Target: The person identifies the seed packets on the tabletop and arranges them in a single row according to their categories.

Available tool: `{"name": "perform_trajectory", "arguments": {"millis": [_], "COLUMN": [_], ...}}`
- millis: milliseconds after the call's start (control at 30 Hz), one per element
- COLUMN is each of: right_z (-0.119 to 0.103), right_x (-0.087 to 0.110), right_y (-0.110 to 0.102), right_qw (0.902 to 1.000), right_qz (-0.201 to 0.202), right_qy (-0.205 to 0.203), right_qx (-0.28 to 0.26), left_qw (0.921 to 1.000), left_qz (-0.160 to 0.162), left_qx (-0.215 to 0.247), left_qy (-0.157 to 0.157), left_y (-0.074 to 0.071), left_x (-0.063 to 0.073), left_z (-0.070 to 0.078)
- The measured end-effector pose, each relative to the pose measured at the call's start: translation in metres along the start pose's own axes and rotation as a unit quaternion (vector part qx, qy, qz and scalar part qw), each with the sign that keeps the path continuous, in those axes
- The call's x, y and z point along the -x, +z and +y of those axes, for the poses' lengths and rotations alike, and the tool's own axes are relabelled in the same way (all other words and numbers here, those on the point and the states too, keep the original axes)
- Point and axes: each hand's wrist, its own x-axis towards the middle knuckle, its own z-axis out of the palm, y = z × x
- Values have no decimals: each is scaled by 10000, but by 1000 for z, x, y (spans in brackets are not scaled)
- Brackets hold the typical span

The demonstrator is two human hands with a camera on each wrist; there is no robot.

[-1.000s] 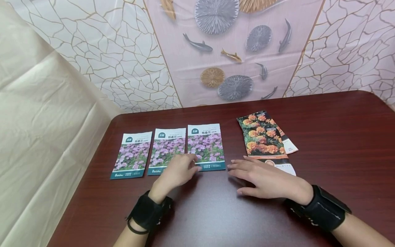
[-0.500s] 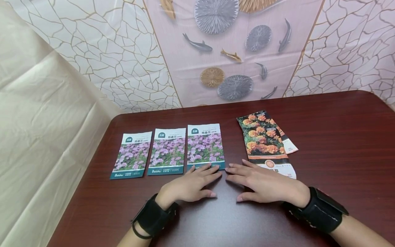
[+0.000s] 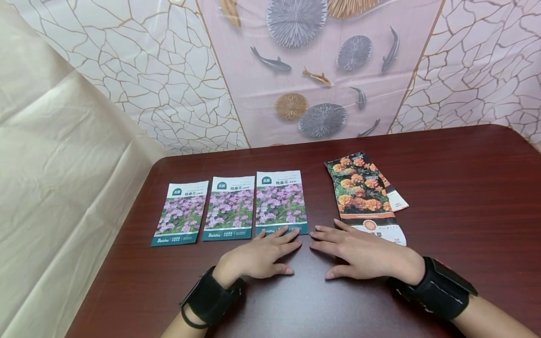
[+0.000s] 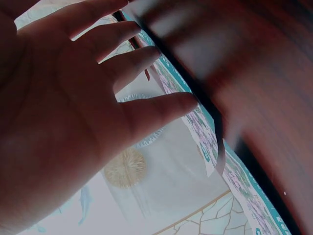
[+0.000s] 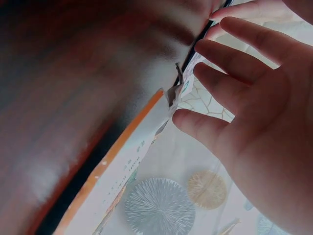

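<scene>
In the head view my left hand lies palm down with spread fingers, its fingertips over the lower edge of a seed packet with purple flowers. My right hand is likewise spread, beside the left, overlapping the white bottom of a seed packet with orange marigolds. Both hands hold nothing. Another marigold packet pokes out from beneath that one, mostly hidden. Two more purple-flower packets stand in the row to the left: the middle packet and the leftmost packet. The wrist views show straight fingers and bare palms.
The packets lie on a dark red-brown wooden table with rounded corners. Behind it hangs a patterned cloth with fish and round motifs. A cream cloth drapes along the left side. Black bands wrap both wrists.
My left hand has moved back and right from between the middle and right purple-flower packets, and its fingers have spread flat. My right hand has shifted slightly toward me, uncovering more of the marigold packet.
</scene>
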Motion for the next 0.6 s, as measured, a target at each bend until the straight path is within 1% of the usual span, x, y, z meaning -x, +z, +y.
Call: {"name": "perform_trajectory", "arguments": {"millis": [200,400,600], "right_z": [0,0,0], "right_x": [1,1,0], "right_y": [0,0,-1], "right_qw": [10000,9999,9999], "right_qz": [-11,98,103], "right_qy": [4,-54,-1], "right_qx": [-25,44,93], "left_qw": [10000,10000,10000], "left_qz": [-29,-58,-38], "left_qx": [-20,-53,-9], "left_qy": [4,1,34], "left_y": [-1,-1,-3], "left_x": [0,-1,1], "left_z": [0,-1,0]}}
